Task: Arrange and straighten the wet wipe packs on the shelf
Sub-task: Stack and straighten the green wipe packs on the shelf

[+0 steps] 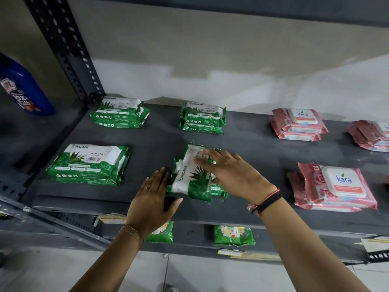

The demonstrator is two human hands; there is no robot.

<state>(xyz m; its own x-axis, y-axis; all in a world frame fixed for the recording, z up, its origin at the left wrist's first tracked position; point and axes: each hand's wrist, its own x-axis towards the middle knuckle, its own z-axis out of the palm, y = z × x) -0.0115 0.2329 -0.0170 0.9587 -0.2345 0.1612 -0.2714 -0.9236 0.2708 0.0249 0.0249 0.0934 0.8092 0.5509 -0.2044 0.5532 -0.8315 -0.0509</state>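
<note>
On the shelf (252, 148), right hand (229, 173) fingers grip the skewed pack (189, 178); left hand (151, 199) flat, fingers spread.

Left hand (152, 199): open and flat, palm down, fingers (156, 179) straight and close together, pointing forward; thumb spread out toward the right hand.
Left wrist: thin chain bracelet; ring on one finger.
Left forearm: bare, rising from the lower edge, angled up and to the right.
Right hand (228, 172): palm down, fingers (203, 158) spread and slightly curled, reaching forward and leftward, ahead of the left hand.
Right wrist: red thread and dark band.
Right forearm: bare, entering from the lower right, angled up and left.
Spacing: hands near each other, not touching.
</note>
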